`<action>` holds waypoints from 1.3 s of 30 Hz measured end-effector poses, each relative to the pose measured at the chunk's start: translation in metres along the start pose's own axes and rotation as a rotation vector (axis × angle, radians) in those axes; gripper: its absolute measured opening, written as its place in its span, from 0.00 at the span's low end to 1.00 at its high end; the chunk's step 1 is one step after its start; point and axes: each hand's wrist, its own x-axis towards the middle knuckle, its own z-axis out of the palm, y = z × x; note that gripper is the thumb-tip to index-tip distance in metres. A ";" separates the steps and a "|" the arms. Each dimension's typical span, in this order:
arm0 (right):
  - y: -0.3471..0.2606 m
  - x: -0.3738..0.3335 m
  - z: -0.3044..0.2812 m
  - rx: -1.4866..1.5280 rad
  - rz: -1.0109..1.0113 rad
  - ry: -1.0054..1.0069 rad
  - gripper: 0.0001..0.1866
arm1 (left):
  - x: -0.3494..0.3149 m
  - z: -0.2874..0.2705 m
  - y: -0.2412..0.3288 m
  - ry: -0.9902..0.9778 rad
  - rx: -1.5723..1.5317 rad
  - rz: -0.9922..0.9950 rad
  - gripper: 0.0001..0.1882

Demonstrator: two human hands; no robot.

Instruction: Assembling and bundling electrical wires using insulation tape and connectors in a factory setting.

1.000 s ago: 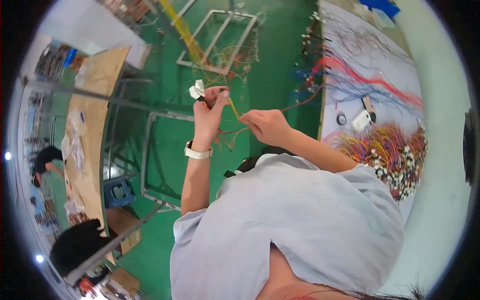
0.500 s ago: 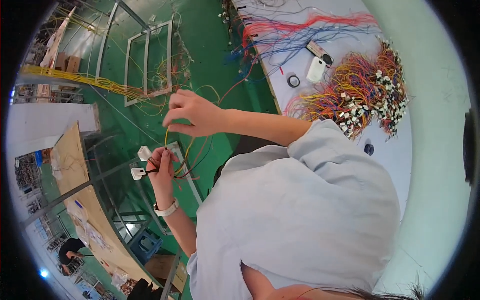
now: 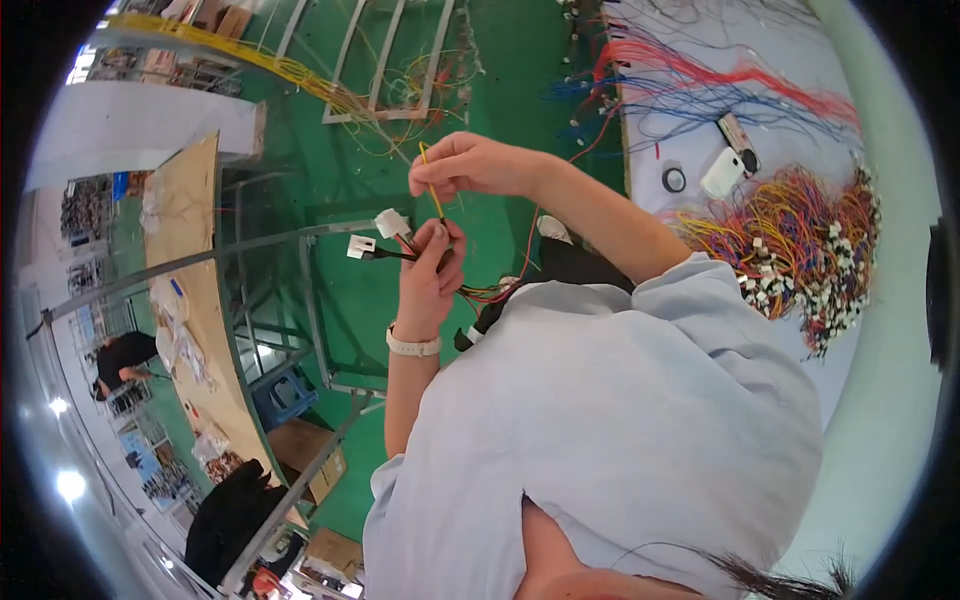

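My left hand [image 3: 434,268], with a white band on its wrist, is closed around a wire harness. Two white plug connectors [image 3: 391,224] stick out past its thumb, one on a black-sleeved lead. Red, yellow and dark wires [image 3: 485,293] trail from the other side of the fist toward my body. Just above it, my right hand [image 3: 468,166] pinches a yellow wire [image 3: 434,193] that rises from the left fingertips. The wire's free tip pokes up beyond the right fingers.
On the right-hand table, red and blue wires [image 3: 700,75] lie near a white phone-like object [image 3: 722,173], a black tape roll [image 3: 674,179] and heaped harnesses [image 3: 800,255]. Metal frame bars [image 3: 330,229] and a wooden tabletop [image 3: 190,300] stand left. Another person [image 3: 125,360] bends at far left.
The view has shifted, so the surroundings sit differently. My right hand has turned, its fingers now closed on the yellow wire above the left fist. The left hand keeps its hold on the harness.
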 end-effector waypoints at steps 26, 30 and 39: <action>-0.033 0.015 0.002 -0.057 0.084 0.280 0.11 | 0.016 0.021 0.034 -0.011 -0.217 0.029 0.11; -0.015 -0.046 -0.056 -0.179 0.183 0.386 0.14 | 0.015 0.026 0.023 0.038 -0.158 0.168 0.09; 0.102 -0.317 -0.152 -1.516 0.858 1.100 0.22 | 0.011 0.010 0.018 0.084 -0.243 0.244 0.09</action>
